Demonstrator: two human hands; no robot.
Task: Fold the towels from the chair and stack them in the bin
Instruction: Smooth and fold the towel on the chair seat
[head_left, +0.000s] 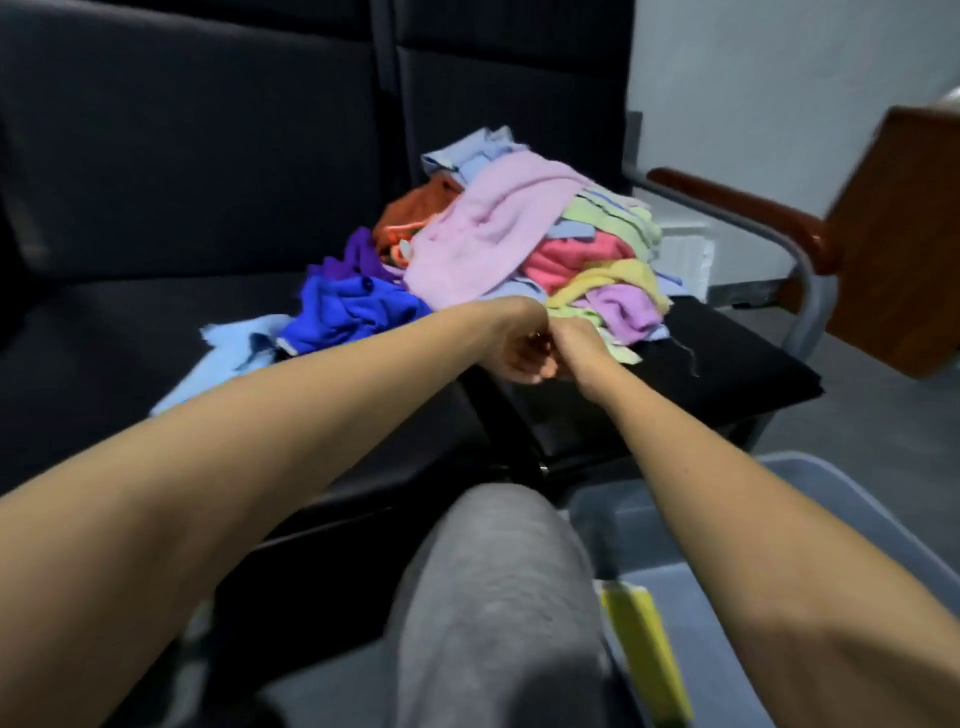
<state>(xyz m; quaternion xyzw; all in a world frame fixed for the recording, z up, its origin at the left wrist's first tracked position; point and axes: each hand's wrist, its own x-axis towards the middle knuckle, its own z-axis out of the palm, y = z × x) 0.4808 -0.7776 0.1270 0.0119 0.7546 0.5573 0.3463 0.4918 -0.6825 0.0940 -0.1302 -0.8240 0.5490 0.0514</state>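
Watching the head feed, I saw one translucent blue-grey plastic bin (675, 592) holding a single flat yellow towel (644, 654). One rumpled heap of soft, many-coloured towels (498, 228) lay on the black padded chair seat (727, 364), too tangled to count. The person's left hand (522, 351) and right hand (576, 338) touched at the heap's near edge. The fingers were curled, and I couldn't tell what they pinched.

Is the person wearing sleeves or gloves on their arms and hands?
No. Both forearms are bare, no sleeves in view. The left hand and right hand wear no gloves, and no watch shows on either wrist.
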